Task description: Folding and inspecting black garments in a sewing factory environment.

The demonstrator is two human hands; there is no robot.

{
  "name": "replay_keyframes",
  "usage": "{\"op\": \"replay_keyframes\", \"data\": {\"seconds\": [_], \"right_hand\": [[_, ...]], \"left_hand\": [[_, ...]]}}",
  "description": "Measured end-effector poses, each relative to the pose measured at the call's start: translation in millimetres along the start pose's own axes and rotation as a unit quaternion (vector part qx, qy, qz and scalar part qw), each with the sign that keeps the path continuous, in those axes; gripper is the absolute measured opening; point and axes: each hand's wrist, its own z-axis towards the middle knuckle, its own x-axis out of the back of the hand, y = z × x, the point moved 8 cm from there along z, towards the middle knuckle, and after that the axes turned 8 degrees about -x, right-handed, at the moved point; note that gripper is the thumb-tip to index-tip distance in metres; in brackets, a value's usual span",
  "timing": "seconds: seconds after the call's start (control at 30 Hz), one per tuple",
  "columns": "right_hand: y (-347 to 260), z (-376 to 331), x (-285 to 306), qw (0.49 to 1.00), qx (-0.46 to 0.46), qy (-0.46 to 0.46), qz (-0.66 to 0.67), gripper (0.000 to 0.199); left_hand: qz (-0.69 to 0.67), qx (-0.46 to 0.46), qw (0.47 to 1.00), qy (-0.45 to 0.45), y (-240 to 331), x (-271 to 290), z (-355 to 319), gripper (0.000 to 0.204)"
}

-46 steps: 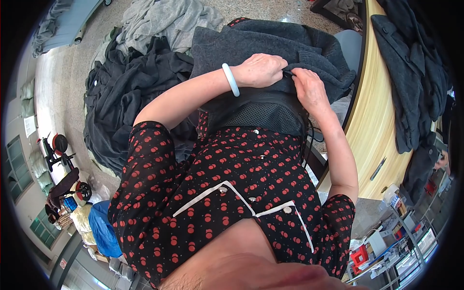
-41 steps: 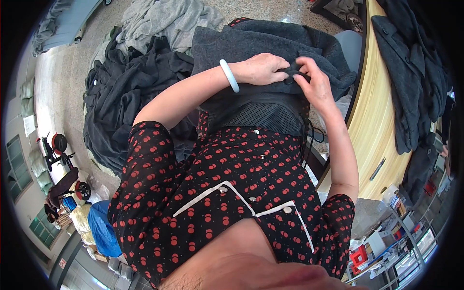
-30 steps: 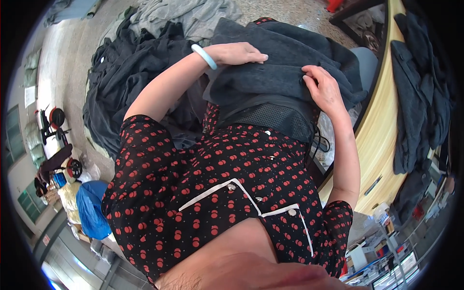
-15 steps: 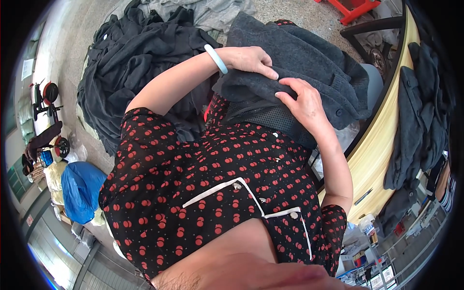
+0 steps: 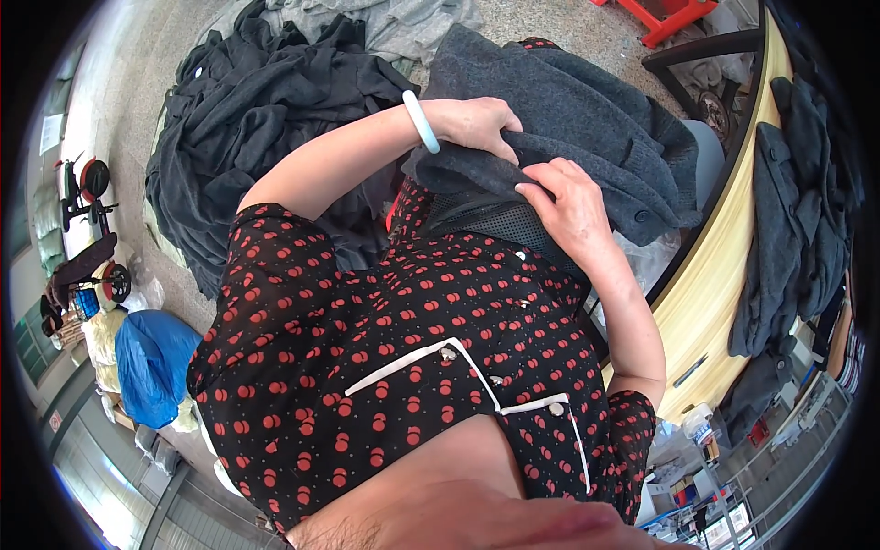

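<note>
A dark grey knitted garment [image 5: 568,101] lies across my lap, with a round dark button [image 5: 642,216] near its right end. My left hand [image 5: 472,124] has a pale bangle [image 5: 421,121] above the wrist. It reaches over from the left, its thumb and fingers closed on a fold of the garment. Just to the right, my right hand [image 5: 570,209] pinches the same folded edge between thumb and fingers. Cloth between the two hands is turned up into a fold. Some of the left hand's fingertips are hidden by the hand and cloth.
A big heap of dark garments [image 5: 266,137] is at my left, with lighter grey cloth [image 5: 394,27] behind it. On my right runs a pale yellow table [image 5: 710,321] with dark garments [image 5: 779,229] and a pen [image 5: 689,370]. A red metal frame [image 5: 665,18] stands at the far right.
My left thumb has drawn back and its fingers have curled into the cloth. The right fingers have closed on the edge and shifted slightly left and down. The fold between them has lifted.
</note>
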Motion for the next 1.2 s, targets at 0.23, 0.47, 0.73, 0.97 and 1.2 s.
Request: {"op": "replay_keyframes", "data": {"seconds": [0.23,0.47,0.73,0.97,1.2], "right_hand": [[5,10,-7,0.998,0.020,0.030,-0.043,0.013],[5,25,14,0.996,0.014,0.087,-0.005,0.016],[18,20,9,0.992,-0.027,0.070,-0.101,0.020],[19,23,4,0.992,-0.019,0.047,-0.114,0.021],[21,24,0,0.994,-0.017,0.051,-0.094,0.021]], "left_hand": [[-0.083,0.006,0.994,0.070,2,7,-13,0.031],[-0.185,0.105,0.958,0.193,15,25,-14,0.033],[-0.049,-0.013,0.977,0.208,17,15,4,0.034],[0.060,-0.003,0.983,0.173,34,11,-12,0.046],[0.119,-0.013,0.962,0.243,33,7,-16,0.029]]}}
